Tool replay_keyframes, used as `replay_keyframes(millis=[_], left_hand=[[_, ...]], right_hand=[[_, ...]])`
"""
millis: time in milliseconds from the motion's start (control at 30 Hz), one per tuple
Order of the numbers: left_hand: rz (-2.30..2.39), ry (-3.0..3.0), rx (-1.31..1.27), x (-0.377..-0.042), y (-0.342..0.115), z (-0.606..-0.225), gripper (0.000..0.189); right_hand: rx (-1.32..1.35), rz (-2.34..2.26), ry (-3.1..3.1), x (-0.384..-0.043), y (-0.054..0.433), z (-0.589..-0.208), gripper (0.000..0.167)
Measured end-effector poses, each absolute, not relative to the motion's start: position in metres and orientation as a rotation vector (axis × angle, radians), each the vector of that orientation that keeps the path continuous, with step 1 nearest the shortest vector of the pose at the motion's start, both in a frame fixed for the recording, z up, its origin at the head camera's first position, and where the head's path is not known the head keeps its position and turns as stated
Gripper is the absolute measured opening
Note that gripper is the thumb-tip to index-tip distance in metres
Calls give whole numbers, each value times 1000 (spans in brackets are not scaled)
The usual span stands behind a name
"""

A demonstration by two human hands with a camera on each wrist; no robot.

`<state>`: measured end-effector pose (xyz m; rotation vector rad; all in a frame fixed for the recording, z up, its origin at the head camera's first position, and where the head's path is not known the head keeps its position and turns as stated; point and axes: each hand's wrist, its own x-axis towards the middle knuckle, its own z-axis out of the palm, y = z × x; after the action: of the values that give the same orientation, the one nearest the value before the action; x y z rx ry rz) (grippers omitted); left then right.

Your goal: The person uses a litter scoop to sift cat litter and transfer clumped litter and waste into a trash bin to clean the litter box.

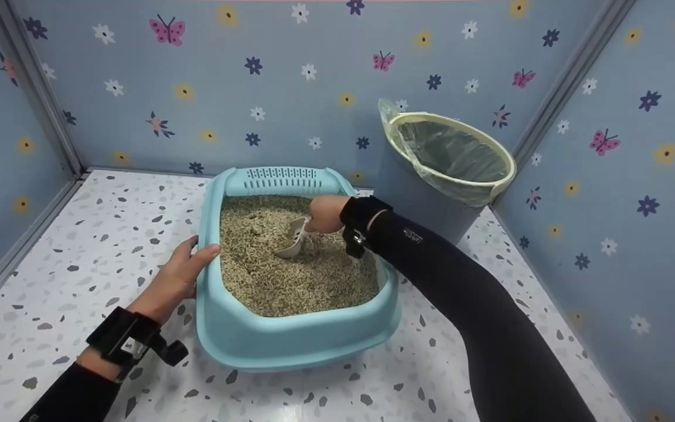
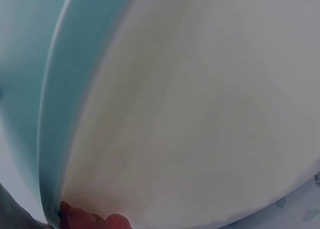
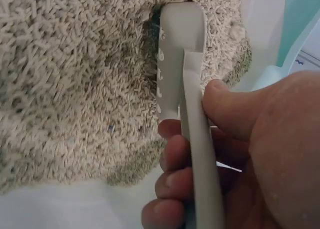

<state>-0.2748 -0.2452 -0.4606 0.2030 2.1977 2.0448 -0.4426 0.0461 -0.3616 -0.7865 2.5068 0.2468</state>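
Clearly only in right-wrist view: scoop handle (image 3: pixel 200 139)

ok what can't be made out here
Right wrist view: handle end of pale slotted plastic scoop, past bottom edge.
Left wrist view: most of left hand, past bottom edge.
Head view: part of tall blue-grey bin, hidden behind black fabric sleeve.
Head view: sleeve lettering, too small.

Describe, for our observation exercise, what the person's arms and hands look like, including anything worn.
The left hand and right hand wear no gloves. Each wrist has a black strap carrying a small black device with a silvery fitting. The left sleeve and right sleeve are black; the right bears a small pale marking, illegible here.
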Motion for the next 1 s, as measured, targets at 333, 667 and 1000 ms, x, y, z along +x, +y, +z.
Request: replay_keyframes(millis=[333,667,1000], left_hand=[[2112,2149,238,-276,-244,-461,75],[2130,2130,259,-274,-244,-461,74],[2156,2104,278,-275,-244,-463,73]], right_hand=[[-794,345,2527,-453,31,-371,54],[-865,321,2611,-457,31,-370,38],[-968,152,2559,-455,35,-376,37]])
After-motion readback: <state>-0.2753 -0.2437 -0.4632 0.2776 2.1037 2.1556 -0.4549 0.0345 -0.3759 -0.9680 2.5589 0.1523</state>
